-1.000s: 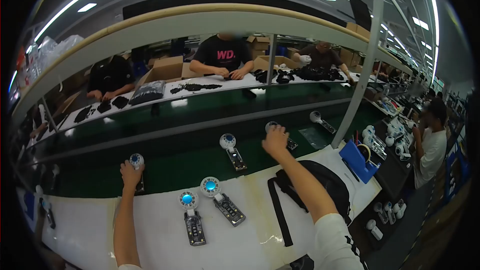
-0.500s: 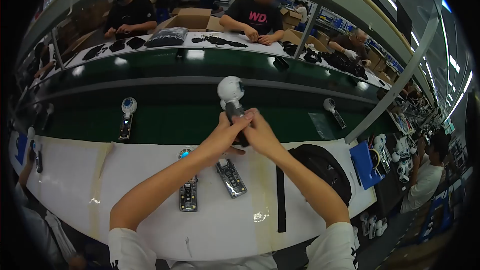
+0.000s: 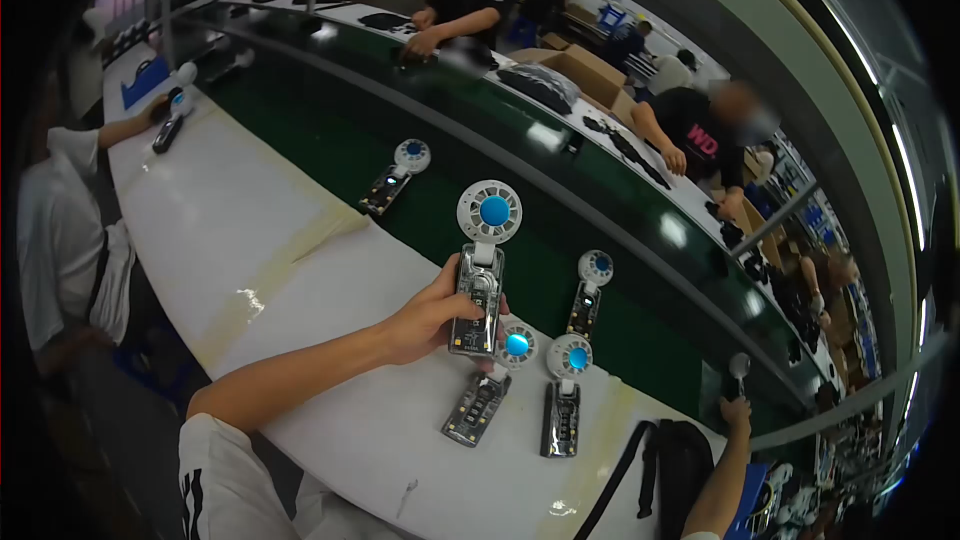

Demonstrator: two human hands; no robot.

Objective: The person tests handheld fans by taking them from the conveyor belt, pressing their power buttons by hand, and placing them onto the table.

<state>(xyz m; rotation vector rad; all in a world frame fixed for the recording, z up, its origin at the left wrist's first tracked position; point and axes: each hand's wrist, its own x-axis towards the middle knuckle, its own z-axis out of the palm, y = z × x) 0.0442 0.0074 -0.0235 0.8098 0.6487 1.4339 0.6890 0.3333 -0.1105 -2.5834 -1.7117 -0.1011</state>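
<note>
Roomy tabletop (image 3: pixel 220 230) edging green belt (image 3: pixel 310 135), left grip (image 3: pixel 440 315) clamped on fan (image 3: pixel 484 262), right grip (image 3: pixel 737 410) unclear

Raised fan (image 3: pixel 486 258) with glossy clear plastic handle (image 3: pixel 484 282), smooth white plastic head (image 3: pixel 488 234), shiny blue disc (image 3: pixel 494 211), smooth white bench (image 3: pixel 230 190), glossy tape (image 3: pixel 240 312), smooth green belt (image 3: pixel 300 130), matt black cloth bag (image 3: pixel 686 465).

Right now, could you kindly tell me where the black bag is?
In the head view, the black bag lies at the lower right on the white worktop, between a fan and the right forearm.
</note>
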